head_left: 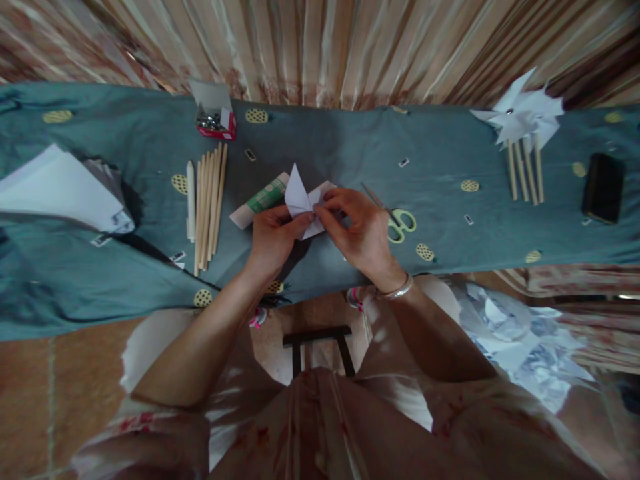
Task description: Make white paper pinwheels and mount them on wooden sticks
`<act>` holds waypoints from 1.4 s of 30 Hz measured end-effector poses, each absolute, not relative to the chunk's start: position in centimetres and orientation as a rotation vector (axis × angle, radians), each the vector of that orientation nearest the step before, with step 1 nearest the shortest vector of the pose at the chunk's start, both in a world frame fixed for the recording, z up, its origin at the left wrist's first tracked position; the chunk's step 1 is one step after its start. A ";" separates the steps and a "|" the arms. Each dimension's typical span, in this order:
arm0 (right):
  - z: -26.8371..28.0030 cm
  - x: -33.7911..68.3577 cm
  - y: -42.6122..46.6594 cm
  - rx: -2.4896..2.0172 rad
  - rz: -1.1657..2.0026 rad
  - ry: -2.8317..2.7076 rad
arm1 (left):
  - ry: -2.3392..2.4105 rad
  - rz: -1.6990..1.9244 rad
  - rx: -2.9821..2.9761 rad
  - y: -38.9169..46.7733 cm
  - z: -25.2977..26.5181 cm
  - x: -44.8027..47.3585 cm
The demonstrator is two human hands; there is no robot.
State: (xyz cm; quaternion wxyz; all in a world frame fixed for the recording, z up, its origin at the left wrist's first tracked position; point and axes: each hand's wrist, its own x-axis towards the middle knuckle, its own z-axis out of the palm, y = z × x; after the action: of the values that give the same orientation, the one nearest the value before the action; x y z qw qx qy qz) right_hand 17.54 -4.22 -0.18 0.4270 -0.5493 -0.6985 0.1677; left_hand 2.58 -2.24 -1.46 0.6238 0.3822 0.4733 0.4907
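A folded white paper pinwheel [299, 190], with one pointed blade standing up, is held between my two hands above the table. My left hand [273, 241] grips its lower left part, thumb on top. At its middle, the thumb and forefinger of my right hand [361, 227] pinch the paper; whether a small pin is also there I cannot tell. Behind my left hand lies a green and white glue tube [265, 199]. Scissors with light green handles [400, 223] lie just right of my right hand.
Wooden sticks [210, 200] and a white stick [191, 193] lie left, below an open red box of pins [216, 123]. White paper sheets [60, 187] are farther left. Finished pinwheels [527, 110] and a dark phone [603, 188] lie right. Paper scraps [520, 333] sit below the table's right side.
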 end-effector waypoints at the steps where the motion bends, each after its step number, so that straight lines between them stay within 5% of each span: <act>1: -0.2 17.6 -4.2 -1.373 0.421 -1.747 | 1.093 1.122 0.875 -2.2 -1.4 2.6; 29: -0.1 17.4 -4.5 -1.380 0.391 -1.769 | 1.139 1.122 0.851 -2.1 -1.2 2.6; 42: 0.1 17.5 -3.3 -1.278 1.508 -0.909 | 1.038 1.052 0.721 -1.9 -1.0 1.8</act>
State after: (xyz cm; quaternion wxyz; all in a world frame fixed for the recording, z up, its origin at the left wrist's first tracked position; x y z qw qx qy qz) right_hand 17.46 -3.27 0.11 0.4642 -0.5202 -0.3700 0.6139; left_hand 1.82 -1.86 -0.96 0.6808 0.3212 0.4623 0.4686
